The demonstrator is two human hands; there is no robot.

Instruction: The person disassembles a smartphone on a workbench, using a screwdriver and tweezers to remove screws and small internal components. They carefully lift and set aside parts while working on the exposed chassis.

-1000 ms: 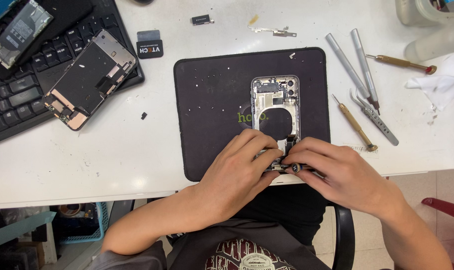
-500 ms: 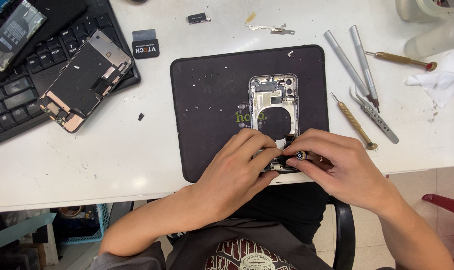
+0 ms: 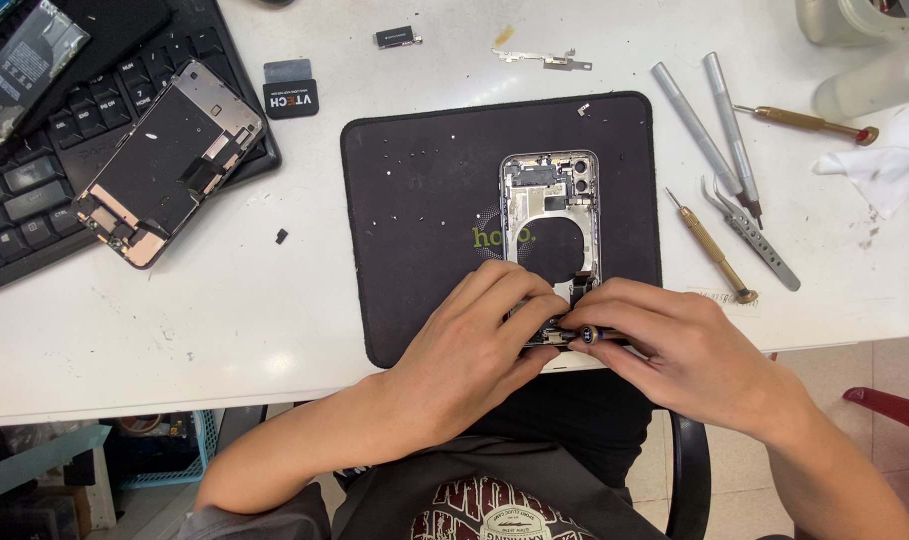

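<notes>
Head view: your hands meet at the near end of the opened phone frame (image 3: 551, 235) on the black mat (image 3: 414, 220).
Left hand (image 3: 474, 350): fingers curled, pinning the frame's bottom edge.
Right hand (image 3: 674, 345): pinched shut around a small screwdriver (image 3: 582, 337).
Handling: frame looks light, stiff, fragile inside; hold it by its side rails.

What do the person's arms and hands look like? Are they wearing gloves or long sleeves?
No gloves and no long sleeves. The left hand and the right hand are both bare, and so are both forearms down to the elbows. No rings, watch or bracelets show. Near the bottom edge you can just see a dark top with a round printed design.
</notes>
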